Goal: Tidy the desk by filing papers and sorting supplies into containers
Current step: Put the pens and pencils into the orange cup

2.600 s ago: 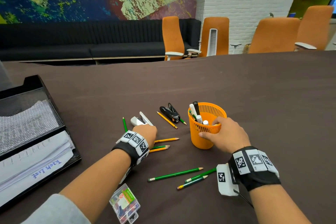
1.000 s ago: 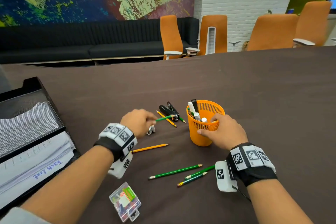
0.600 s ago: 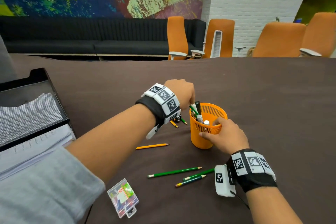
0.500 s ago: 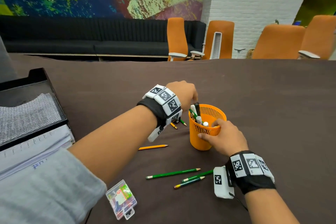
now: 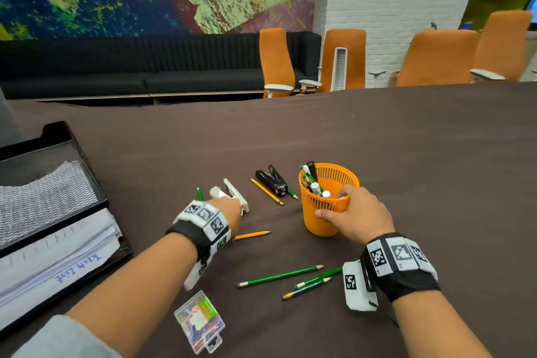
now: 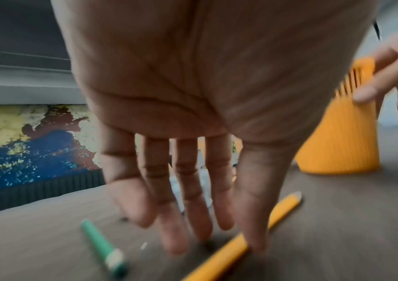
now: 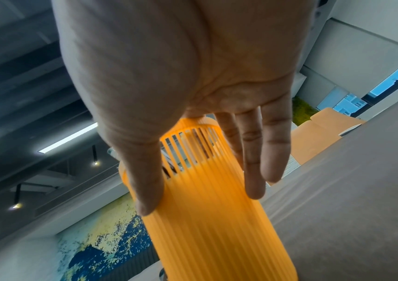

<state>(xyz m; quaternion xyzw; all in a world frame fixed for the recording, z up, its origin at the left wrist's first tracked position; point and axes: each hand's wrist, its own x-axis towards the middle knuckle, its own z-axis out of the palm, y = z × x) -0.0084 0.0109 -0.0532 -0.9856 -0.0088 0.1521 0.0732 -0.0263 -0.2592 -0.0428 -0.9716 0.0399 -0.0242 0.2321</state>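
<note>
An orange mesh cup (image 5: 325,218) stands on the brown table and holds markers and pencils. My right hand (image 5: 337,200) pinches its near rim, thumb on the outer wall (image 7: 212,218). My left hand (image 5: 232,209) is low over the table left of the cup, fingers straight and empty (image 6: 217,241). Its thumb touches a yellow pencil (image 6: 274,214) that lies flat (image 5: 252,235). A green pencil (image 6: 101,245) lies just left of the fingers (image 5: 199,193). A white stapler-like tool (image 5: 232,193) sits just beyond the left hand.
A black stapler (image 5: 271,180) and another yellow pencil (image 5: 267,192) lie left of the cup. Three green pencils (image 5: 279,276) lie near my right wrist. A clear box of clips (image 5: 200,321) is by my left forearm. A black paper tray (image 5: 96,186) holds papers (image 5: 58,264) at far left.
My left hand was above the cup's rim half a second ago; it has come back down left to the table, empty, beside the yellow pencil. The right hand still holds the cup.
</note>
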